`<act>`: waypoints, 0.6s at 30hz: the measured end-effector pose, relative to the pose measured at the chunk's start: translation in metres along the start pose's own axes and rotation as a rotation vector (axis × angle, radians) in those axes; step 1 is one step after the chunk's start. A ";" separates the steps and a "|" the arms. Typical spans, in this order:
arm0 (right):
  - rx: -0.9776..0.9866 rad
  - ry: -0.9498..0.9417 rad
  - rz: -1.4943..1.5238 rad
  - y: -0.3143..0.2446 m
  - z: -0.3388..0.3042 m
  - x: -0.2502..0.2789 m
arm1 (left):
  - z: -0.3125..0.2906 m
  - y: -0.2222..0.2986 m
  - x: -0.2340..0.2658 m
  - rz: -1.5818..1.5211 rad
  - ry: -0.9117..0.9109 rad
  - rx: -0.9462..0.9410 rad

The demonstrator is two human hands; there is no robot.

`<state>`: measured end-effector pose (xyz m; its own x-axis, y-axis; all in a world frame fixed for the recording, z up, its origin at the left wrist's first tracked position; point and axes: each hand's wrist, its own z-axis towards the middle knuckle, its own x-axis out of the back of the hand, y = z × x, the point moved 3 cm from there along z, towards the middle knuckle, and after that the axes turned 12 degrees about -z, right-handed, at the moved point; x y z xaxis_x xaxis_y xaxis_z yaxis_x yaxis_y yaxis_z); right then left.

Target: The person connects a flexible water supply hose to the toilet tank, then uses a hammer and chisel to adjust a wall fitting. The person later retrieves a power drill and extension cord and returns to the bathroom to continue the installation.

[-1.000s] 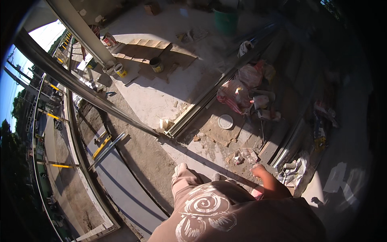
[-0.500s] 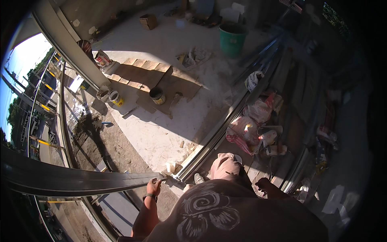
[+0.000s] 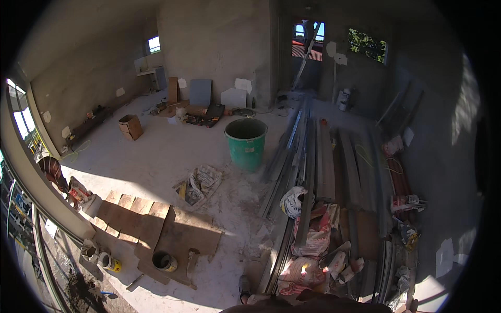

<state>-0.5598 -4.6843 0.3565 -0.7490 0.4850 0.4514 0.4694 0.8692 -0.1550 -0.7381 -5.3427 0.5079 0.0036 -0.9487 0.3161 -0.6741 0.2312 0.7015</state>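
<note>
Neither of my hands shows. At the bottom edge only a dark strip of my clothing and one shoe [image 3: 244, 284] are visible. Just ahead of me lie crumpled red-and-white sacks [image 3: 302, 274], with a white sack [image 3: 293, 202] beyond them. Long metal profiles [image 3: 326, 161] are stacked lengthwise to the right of a green bucket [image 3: 245, 148]. Left of my feet, a grey pail [image 3: 165, 262] rests on flattened brown cardboard [image 3: 188, 229].
A yellow-labelled pail [image 3: 109, 262] stands by the post [image 3: 47, 180] at left. A cardboard box [image 3: 130, 127] and leaning boards [image 3: 201, 92] are farther back. A ladder [image 3: 307, 55] rises at the rear opening. A flattened sack [image 3: 201, 182] lies mid-floor.
My view has swung up from the floor and frame edge toward the room's far wall. My left hand, earlier at the metal frame, and my right hand have left the picture.
</note>
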 end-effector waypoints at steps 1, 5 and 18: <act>0.084 0.052 -0.103 -0.020 0.021 0.036 | 0.026 0.021 -0.037 0.029 -0.045 0.042; 0.202 0.453 -0.156 -0.111 0.073 0.213 | 0.118 0.156 -0.195 0.077 -0.275 0.000; -0.132 0.413 -0.067 -0.253 0.246 0.552 | 0.446 0.227 -0.126 0.331 -0.335 0.129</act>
<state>-1.2073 -4.6125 0.4286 -0.5428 0.3253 0.7743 0.5019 0.8649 -0.0115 -1.2213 -5.2667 0.3425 -0.4502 -0.8508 0.2709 -0.6847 0.5237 0.5068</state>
